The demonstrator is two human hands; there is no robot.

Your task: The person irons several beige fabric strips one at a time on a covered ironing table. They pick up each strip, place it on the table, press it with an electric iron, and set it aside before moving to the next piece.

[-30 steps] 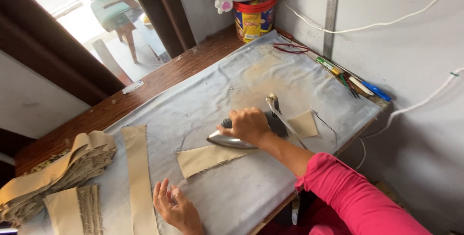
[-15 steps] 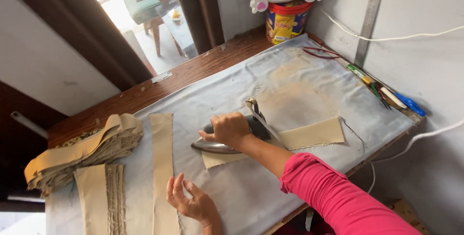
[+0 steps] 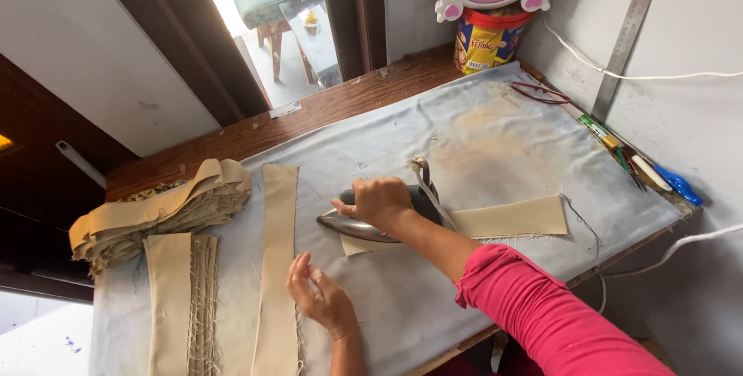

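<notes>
Fingers [image 3: 364,199] of the right hand [image 3: 379,202] are curled tight around the dark handle of the iron [image 3: 371,221], so this hand is fully closed on it. Its sleeve is bright pink. That iron is a metal one with a shiny silver body and a pointed nose that looks to the left; a pale cord leaves its back end. It rests flat on the beige strip [image 3: 495,221], covering the left part of this piece. Beige and long, the strip lies across the middle of the grey padded cover [image 3: 480,128] of the table, and some loose threads hang from its lower edge.

Near the front edge, the left hand [image 3: 321,299] is open with the fingers spread loosely and holds nothing; its fingertips are just beside the long strip [image 3: 277,268], which lies lengthwise toward the person. At the left side sits a folded stack [image 3: 155,213] of the same beige cloth, with more frayed strips [image 3: 186,306] below it. Along the wall on the right lean a steel ruler [image 3: 623,43] and several pens [image 3: 642,163].
</notes>
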